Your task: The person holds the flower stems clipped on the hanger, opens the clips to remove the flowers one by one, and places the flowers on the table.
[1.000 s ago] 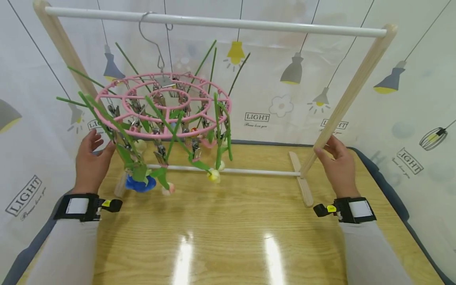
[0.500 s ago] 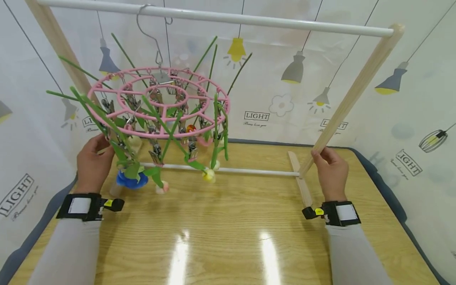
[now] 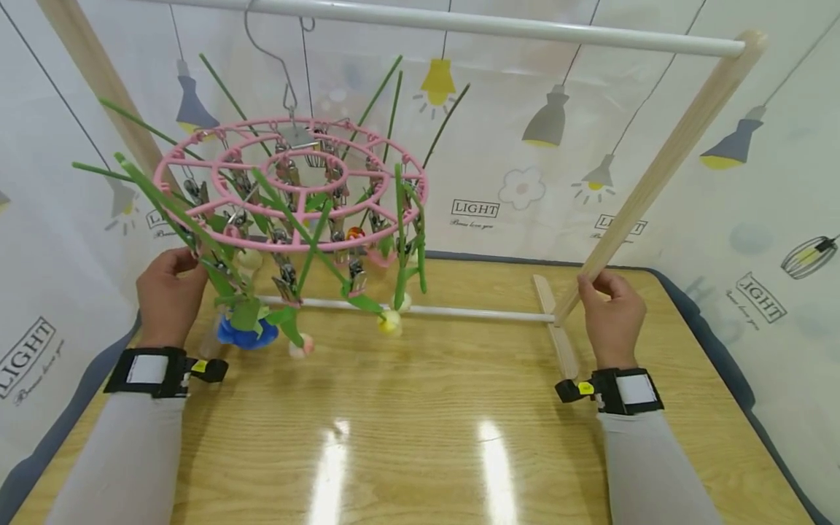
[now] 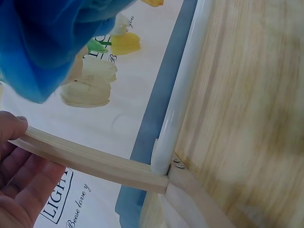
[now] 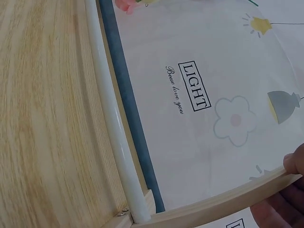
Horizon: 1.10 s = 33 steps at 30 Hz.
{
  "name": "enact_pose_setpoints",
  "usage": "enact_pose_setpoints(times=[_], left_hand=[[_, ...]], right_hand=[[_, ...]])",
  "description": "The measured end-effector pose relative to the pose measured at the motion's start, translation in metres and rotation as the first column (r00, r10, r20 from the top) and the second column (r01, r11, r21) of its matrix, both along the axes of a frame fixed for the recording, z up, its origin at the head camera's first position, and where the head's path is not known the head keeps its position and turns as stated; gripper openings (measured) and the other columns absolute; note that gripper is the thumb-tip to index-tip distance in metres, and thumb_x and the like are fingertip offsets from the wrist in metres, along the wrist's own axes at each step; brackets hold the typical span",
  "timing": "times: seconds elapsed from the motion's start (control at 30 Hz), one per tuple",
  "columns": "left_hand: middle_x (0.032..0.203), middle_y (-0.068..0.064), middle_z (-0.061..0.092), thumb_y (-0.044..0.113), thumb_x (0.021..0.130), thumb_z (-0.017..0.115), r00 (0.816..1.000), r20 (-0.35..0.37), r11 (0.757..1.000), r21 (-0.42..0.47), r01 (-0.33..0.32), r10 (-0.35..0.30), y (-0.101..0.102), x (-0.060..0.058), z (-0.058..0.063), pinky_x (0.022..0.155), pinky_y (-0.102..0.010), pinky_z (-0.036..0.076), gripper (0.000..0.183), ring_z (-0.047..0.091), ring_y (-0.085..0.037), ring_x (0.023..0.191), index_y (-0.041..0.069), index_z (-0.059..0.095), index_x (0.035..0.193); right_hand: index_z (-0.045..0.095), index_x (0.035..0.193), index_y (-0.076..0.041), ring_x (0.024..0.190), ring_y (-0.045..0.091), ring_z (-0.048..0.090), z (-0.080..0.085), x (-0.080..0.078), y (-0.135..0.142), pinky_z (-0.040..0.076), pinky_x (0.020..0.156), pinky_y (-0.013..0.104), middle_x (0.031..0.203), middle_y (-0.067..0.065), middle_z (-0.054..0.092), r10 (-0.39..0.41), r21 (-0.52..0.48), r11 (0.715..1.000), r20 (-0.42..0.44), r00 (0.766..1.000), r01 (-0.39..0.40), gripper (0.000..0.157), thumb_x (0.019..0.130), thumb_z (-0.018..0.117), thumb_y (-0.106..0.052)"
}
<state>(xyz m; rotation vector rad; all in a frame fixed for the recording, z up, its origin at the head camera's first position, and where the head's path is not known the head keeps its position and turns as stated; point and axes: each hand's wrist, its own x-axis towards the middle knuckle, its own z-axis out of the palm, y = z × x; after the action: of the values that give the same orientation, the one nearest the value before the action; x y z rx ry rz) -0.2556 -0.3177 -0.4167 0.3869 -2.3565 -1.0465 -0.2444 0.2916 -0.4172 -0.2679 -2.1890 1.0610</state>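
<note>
Head view: on a wood-grained table (image 3: 407, 423) before a lamp-printed wall (image 3: 571, 237) stands a garment rack (image 3: 492, 25), long axis left to right, the left hand (image 3: 169, 300) in a pinching grip on its wooden left post (image 3: 101, 73), a round pink clip hanger (image 3: 304, 189) dangling flowers (image 3: 248, 334), and the right hand (image 3: 613, 313) likewise gripping the right post (image 3: 674, 157).

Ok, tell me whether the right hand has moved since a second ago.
Yes: in the head view, the right hand has shifted left, nearer the rack's right foot.
</note>
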Motion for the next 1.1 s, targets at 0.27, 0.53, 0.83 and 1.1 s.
enact_pose_setpoints(times=[0.27,0.53,0.83,1.1], left_hand=[[0.114,-0.015,0.064,0.056,0.087,0.051,1.000,0.016,1.000,0.011,0.003,-0.003,-0.001,-0.001,0.000,0.084,-0.048,0.049,0.059,0.055,-0.025,0.104,0.008,0.061,0.121],[0.109,-0.015,0.065,0.054,0.087,0.052,1.000,0.022,1.000,-0.015,0.022,-0.022,-0.003,-0.004,0.001,0.077,-0.041,0.045,0.056,0.055,-0.025,0.098,0.006,0.062,0.115],[0.107,-0.014,0.066,0.054,0.085,0.056,0.999,0.016,0.999,0.003,0.040,-0.040,-0.006,-0.012,0.000,0.075,-0.038,0.045,0.055,0.056,-0.023,0.096,0.007,0.064,0.113],[0.110,-0.018,0.065,0.053,0.086,0.055,0.998,0.025,0.998,0.020,0.065,-0.066,-0.006,-0.012,0.000,0.081,-0.047,0.047,0.056,0.056,-0.028,0.098,0.006,0.062,0.115]], right_hand=[[0.072,0.101,-0.012,0.087,0.009,0.057,0.003,0.001,0.001,0.044,0.064,0.016,0.094,0.008,0.070,0.010,-0.005,1.000,0.027,1.000,-0.010,0.035,0.085,0.065,-0.042],[0.071,0.102,-0.012,0.086,0.009,0.058,0.004,0.000,0.003,0.047,0.062,0.013,0.095,0.007,0.068,0.039,-0.023,0.999,0.060,0.997,-0.037,0.037,0.084,0.064,-0.044],[0.071,0.102,-0.012,0.086,0.009,0.058,0.006,0.001,0.001,0.046,0.061,0.011,0.095,0.005,0.067,0.027,-0.036,0.999,0.075,0.997,-0.024,0.037,0.084,0.065,-0.044],[0.071,0.103,-0.014,0.087,0.010,0.058,0.008,0.004,0.000,0.047,0.062,0.010,0.095,0.003,0.066,0.020,-0.055,0.998,0.079,0.997,-0.016,0.034,0.084,0.066,-0.042]])
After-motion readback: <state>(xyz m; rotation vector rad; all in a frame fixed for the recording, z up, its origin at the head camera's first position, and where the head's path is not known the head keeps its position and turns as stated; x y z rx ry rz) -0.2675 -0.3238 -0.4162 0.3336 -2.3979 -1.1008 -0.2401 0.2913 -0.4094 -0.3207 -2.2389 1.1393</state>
